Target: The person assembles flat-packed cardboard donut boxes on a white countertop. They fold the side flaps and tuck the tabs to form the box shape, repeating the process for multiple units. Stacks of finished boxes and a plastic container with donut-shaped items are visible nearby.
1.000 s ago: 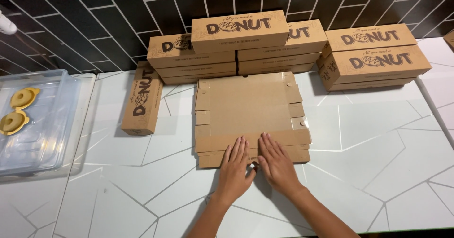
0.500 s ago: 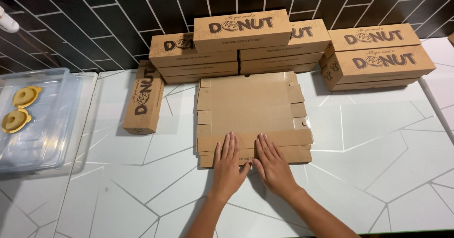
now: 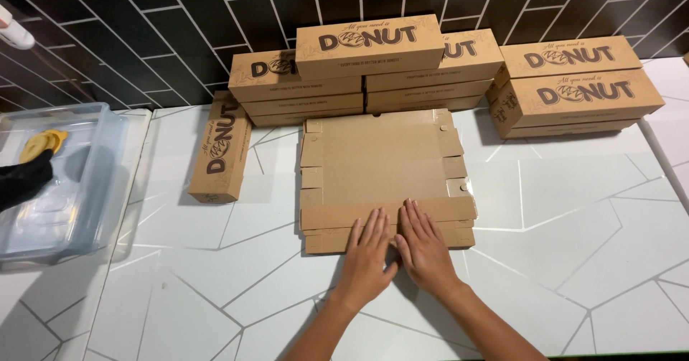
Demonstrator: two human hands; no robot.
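A flat, unfolded brown cardboard box blank [image 3: 384, 167] lies on the white counter in front of me. My left hand [image 3: 367, 257] and my right hand [image 3: 425, 250] rest side by side, palms down with fingers spread, on the folded near flap of the blank. Neither hand grips anything.
Stacks of closed brown donut boxes [image 3: 369, 49] stand against the dark tiled wall, with more at the right [image 3: 578, 85] and one on its side at the left [image 3: 221, 149]. A clear plastic bin [image 3: 86, 181] with yellow donuts sits at far left; another person's black-gloved hand [image 3: 21, 181] reaches into it.
My hands stay pressed on the near flap, barely shifted. A black-gloved hand has come into the bin at the left.
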